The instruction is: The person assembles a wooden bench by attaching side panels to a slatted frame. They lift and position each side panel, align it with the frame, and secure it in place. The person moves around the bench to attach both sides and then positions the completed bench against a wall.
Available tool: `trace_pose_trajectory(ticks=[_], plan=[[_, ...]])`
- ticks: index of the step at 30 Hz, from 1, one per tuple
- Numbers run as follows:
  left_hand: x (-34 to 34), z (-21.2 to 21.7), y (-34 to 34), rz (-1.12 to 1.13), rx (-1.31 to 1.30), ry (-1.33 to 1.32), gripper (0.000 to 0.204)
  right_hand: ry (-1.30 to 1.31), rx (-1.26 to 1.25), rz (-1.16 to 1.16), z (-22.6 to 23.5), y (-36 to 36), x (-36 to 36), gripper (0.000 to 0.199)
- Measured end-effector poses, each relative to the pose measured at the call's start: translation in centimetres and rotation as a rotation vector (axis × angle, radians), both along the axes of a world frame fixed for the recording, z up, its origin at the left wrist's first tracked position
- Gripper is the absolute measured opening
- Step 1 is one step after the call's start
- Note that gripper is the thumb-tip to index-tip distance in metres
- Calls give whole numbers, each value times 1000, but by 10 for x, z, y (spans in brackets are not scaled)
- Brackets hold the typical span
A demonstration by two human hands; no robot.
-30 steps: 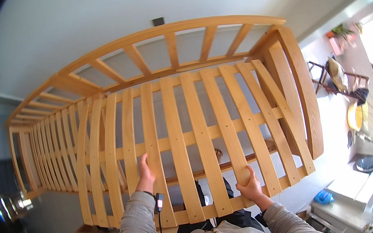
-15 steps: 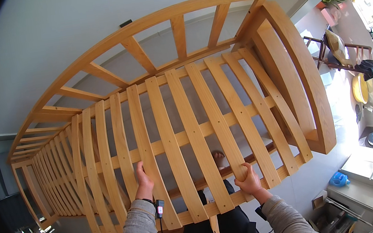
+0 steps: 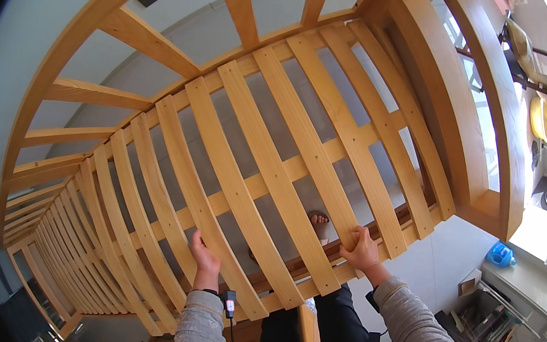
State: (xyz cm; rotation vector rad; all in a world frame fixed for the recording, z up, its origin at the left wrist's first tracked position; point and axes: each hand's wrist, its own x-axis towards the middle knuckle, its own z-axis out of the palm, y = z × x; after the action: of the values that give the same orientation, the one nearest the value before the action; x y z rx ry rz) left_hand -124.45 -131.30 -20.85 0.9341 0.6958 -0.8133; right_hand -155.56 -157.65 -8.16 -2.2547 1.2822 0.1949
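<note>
Slatted panel [image 3: 275,170] nearer wooden frame [image 3: 504,108], right hand [image 3: 362,251] gripping

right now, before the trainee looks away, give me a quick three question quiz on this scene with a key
1. Multiple choice: what is the right hand gripping?
a) a yellow basin
b) the slatted wooden panel
c) a potted plant

2. True or false: the blue container is on the right side of the picture.

3. Fill the gap: through an opening in the panel, a ___ with its toes showing can be seen.

Key:
1. b
2. True
3. foot
</note>
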Motion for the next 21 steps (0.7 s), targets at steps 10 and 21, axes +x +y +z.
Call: trace_pose_trajectory(ticks=[10, 21], plan=[[-1, -5, -2, -118, 137, 133, 45, -29, 53, -101, -44, -12, -1, 53], [7, -9, -12, 50, 89, 129, 35, 29, 42, -224, -28, -14, 21, 57]])
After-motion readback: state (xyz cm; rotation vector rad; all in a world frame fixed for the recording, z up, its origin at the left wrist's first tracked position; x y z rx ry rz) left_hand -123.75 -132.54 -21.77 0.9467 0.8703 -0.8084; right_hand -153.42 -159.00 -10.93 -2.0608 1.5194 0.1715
